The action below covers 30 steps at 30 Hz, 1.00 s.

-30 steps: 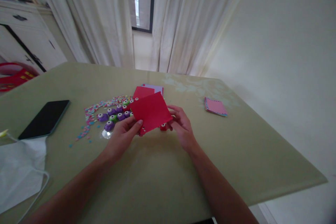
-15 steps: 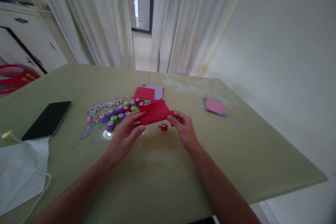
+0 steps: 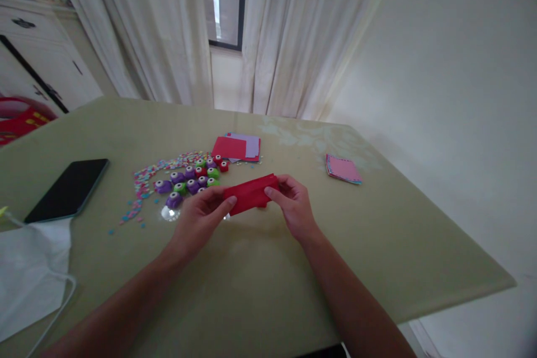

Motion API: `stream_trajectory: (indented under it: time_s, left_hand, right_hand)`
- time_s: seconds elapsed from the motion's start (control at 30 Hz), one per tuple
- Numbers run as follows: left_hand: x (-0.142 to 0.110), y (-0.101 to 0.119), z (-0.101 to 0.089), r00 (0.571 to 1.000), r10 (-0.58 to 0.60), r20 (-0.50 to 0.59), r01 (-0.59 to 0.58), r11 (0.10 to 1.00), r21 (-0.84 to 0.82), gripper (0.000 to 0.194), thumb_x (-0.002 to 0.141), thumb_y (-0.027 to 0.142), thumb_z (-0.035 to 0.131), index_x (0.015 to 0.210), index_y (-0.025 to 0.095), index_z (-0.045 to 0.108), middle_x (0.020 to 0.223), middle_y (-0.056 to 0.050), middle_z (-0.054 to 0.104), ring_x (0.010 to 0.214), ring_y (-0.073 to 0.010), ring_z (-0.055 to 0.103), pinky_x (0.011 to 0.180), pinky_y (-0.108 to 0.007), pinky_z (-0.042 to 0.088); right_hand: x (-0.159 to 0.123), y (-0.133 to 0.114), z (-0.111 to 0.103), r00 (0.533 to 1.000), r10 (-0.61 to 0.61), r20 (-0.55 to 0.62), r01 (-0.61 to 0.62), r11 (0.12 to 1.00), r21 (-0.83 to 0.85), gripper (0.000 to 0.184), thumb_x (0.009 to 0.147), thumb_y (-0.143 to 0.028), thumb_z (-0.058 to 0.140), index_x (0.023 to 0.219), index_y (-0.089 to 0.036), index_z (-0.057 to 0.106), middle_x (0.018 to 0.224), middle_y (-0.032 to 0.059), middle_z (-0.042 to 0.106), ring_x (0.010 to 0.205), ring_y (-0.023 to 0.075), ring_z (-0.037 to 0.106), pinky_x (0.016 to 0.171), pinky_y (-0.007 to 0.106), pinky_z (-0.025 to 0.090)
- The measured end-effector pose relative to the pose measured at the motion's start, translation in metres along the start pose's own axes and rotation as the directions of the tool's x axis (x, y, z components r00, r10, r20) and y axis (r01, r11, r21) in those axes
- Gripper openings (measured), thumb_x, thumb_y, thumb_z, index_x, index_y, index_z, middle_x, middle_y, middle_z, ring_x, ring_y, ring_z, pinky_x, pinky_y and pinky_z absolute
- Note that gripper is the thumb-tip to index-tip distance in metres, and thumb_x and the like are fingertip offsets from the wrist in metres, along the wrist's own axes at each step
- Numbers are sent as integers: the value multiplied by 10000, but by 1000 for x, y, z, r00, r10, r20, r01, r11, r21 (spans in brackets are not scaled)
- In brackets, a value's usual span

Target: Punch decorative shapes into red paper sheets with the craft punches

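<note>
A sheet of red paper (image 3: pixel 250 194), bent over into a narrow strip, is held above the table between both hands. My left hand (image 3: pixel 200 213) pinches its left end, thumb on the near face. At the other end my right hand (image 3: pixel 293 206) grips the paper between thumb and fingers. Just below the paper a small red piece (image 3: pixel 262 206) shows, mostly hidden. Beyond my left hand sit several small purple, green and red figures with single eyes (image 3: pixel 192 185); some are partly covered by my fingers.
Tiny pastel beads (image 3: pixel 145 182) are scattered around the figures. Behind them lies a stack of red and lilac paper (image 3: pixel 230 147). Pink paper squares (image 3: pixel 343 169) rest at the right. On the left are a black phone (image 3: pixel 69 190) and a white sheet with a cord (image 3: pixel 33 274).
The red paper was flat and open a second ago; it has been bent over into a narrow strip. My left hand loosened, then pinched it again. The small red piece became mostly covered.
</note>
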State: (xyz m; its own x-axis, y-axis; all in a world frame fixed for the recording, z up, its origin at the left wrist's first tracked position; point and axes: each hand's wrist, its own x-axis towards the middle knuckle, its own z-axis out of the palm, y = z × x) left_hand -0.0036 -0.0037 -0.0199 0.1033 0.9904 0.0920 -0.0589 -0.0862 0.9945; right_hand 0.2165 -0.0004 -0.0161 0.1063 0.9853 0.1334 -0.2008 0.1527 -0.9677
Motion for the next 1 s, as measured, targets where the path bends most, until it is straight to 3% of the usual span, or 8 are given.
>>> stream_trajectory:
  time_s: [0.07,0.23,0.47,1.0]
  left_hand:
    - [0,0,0,999,-4,-41,5,1000,28,356,775,515,887,915,202,791,879,-61,832,760,-230,773,662,-315,626]
    - [1,2,-1,995,15,-99,-8,998,68,321,761,491,898,916,217,837,861,-54,848,739,-233,778,655,-320,633]
    - [2,0,-5,984,91,-155,-61,979,192,265,791,480,870,904,241,870,818,-43,844,680,-222,755,580,-298,606]
    - [-2,6,-3,976,162,-143,-128,966,224,202,830,421,826,915,240,856,823,-27,845,698,-222,774,612,-297,628]
  right_hand:
    - [-1,-2,2,1000,-5,-26,5,1000,14,325,717,-310,941,975,-234,759,914,21,786,813,188,712,750,315,607]
    - [-1,-2,7,999,18,-46,-13,995,98,546,709,-291,944,1196,-262,699,927,10,790,799,193,730,704,314,624]
    - [-2,2,8,998,34,-58,-29,995,94,309,717,-315,934,965,-224,774,932,41,798,808,192,706,730,322,618]
    - [-3,2,9,997,11,-74,-1,991,130,292,733,-252,917,984,-241,768,943,26,782,861,186,699,818,325,582]
